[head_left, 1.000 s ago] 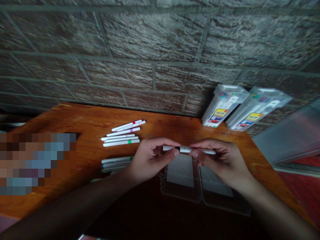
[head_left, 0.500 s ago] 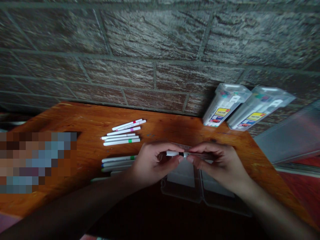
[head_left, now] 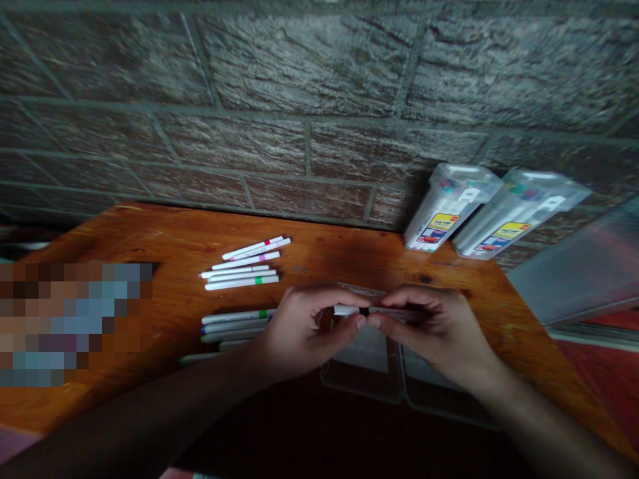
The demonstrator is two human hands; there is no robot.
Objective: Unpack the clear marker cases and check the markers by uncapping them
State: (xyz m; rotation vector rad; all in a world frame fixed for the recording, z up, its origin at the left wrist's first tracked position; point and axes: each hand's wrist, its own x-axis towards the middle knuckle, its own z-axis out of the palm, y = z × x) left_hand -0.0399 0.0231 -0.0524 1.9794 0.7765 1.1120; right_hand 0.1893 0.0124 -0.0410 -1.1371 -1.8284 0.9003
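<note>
A white marker (head_left: 345,310) with a black band lies level between my two hands. My left hand (head_left: 304,326) is closed on its left end, thumb and fingers pinching near the band. From the other side, my right hand (head_left: 439,326) pinches the barrel, its fingertips almost touching those of the left. Beneath the hands an open clear plastic case (head_left: 402,379) rests on the table, partly covered by them. To the left, several white markers (head_left: 242,285) with coloured bands lie in a loose row, and more markers (head_left: 234,319) lie nearer, partly behind my left wrist.
Two filled clear marker cases (head_left: 439,216) with yellow labels stand at the back right of the wooden table (head_left: 170,239), against a stone-block wall (head_left: 249,146). A blurred-out patch (head_left: 74,326) covers the left side. A translucent grey panel (head_left: 574,273) stands at the right.
My right fingertips have come closer to my left ones along the marker, and the white stretch right of the black band no longer shows between them. The loose markers stay put.
</note>
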